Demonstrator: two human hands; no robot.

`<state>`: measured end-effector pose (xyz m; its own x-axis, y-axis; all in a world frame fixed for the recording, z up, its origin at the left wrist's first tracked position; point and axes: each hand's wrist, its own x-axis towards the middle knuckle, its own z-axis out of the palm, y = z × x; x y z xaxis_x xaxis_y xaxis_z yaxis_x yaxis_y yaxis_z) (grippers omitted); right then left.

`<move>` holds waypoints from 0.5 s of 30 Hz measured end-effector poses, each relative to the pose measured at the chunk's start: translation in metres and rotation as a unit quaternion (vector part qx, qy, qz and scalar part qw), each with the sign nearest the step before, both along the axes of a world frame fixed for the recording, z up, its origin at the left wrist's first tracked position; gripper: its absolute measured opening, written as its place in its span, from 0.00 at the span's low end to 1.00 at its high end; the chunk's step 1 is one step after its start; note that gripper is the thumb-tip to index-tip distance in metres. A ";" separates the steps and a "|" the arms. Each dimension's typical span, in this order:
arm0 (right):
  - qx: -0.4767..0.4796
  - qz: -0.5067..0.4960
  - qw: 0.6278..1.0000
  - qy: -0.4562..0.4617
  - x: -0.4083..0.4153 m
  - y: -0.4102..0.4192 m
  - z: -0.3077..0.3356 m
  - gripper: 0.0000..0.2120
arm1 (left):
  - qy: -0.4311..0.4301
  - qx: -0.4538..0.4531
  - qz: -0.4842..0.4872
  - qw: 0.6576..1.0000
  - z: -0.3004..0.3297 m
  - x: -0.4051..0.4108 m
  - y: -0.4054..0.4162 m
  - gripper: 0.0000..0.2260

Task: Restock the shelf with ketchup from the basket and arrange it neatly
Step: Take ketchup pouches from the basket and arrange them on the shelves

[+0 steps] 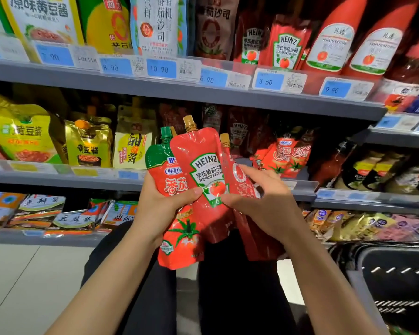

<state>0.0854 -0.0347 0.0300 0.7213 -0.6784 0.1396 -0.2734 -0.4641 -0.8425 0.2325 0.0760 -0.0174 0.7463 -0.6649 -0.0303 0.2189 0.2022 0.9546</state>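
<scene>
grey metal shelf unit, three tiers in view: upper shelf (155, 85) with blue price tags (161, 68) along its front edge, carrying yellow soybean paste bags (46, 18), a white tomato sauce pouch (156, 25), heinz ketchup pouches (286, 44) and red ketchup bottles (331, 42). middle shelf (58, 178) carrying yellow and gold soybean paste pouches (22, 134), a pale sweet sauce pouch (133, 143), red ketchup pouches (283, 153) leaning together, and dark bottles (373, 170) at right. bottom shelf (34, 238) carrying flat sauce packets (41, 211) lying overlapped; pale tiled floor (22, 286) below, with a black basket (397, 286) at right.
</scene>
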 end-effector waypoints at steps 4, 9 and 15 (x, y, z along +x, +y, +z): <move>0.115 -0.013 0.986 -0.118 -0.010 -0.021 0.000 0.17 | -0.011 -0.011 0.023 1.000 -0.002 0.002 0.001 0.28; 0.272 -0.016 0.927 -0.256 -0.020 -0.032 -0.016 0.16 | -0.030 -0.035 0.056 0.997 -0.002 0.004 0.002 0.24; 0.301 -0.074 0.921 -0.237 -0.022 -0.025 -0.053 0.18 | -0.074 -0.024 0.070 0.994 -0.008 0.010 -0.001 0.33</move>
